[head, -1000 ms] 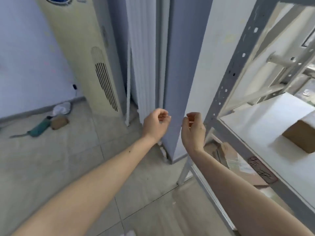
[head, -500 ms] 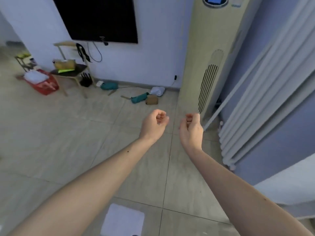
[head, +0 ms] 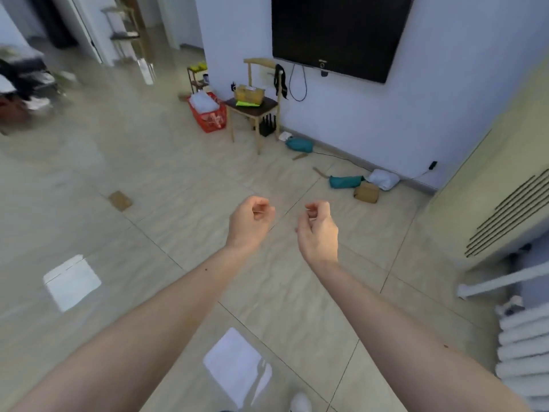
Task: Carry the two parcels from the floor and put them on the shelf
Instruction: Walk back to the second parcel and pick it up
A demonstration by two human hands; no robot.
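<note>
A flat brown parcel [head: 120,200] lies on the tiled floor at the left, well beyond my hands. A second small brown parcel [head: 367,192] rests on the floor near the far wall, beside a teal bag [head: 344,181] and a white bag [head: 384,179]. My left hand [head: 251,223] and my right hand [head: 318,230] hover side by side at mid-frame above the floor, both with fingers curled in and holding nothing. The shelf is out of view.
A wooden chair [head: 269,110] carrying a cardboard box stands by the wall under a dark TV [head: 338,34], with a red basket [head: 208,114] beside it. A tall cream air conditioner [head: 490,179] and a white radiator [head: 525,337] fill the right side.
The view has swung left, away from the shelf and the curtain, onto the room floor. Both hands stayed raised in front with curled fingers.
</note>
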